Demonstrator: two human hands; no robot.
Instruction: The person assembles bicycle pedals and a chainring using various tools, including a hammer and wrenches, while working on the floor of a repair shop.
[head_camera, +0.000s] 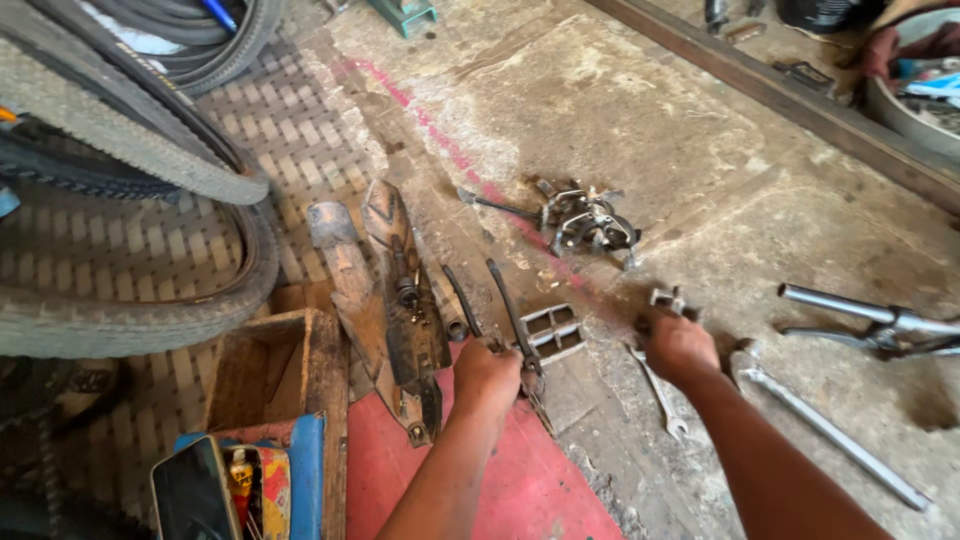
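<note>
The work appears to be at an early or middle stage: bicycle parts lie loose and separate on the concrete floor (640, 120), and nothing shown is yet joined to anything else. The left hand (487, 372) is closed in a fist around the lower end of a dark crank arm (512, 315), which slants up and away from the hand; a metal pedal (552, 332) lies just beside that arm, to its right. The right hand (680, 347) is curled, knuckles up, over a small metal fitting (668, 299) at its fingertips; whether the fingers actually grip it cannot be told. An open-ended spanner (662, 395) lies on the floor between the two forearms, untouched. Both arms reach forward from the bottom edge, roughly parallel, wrists low to the ground. A derailleur assembly (585, 222) rests further ahead, and a worn mudguard (395, 300) lies left of the crank arm, beside a wooden box (270, 370) and tyres (130, 150).
</note>
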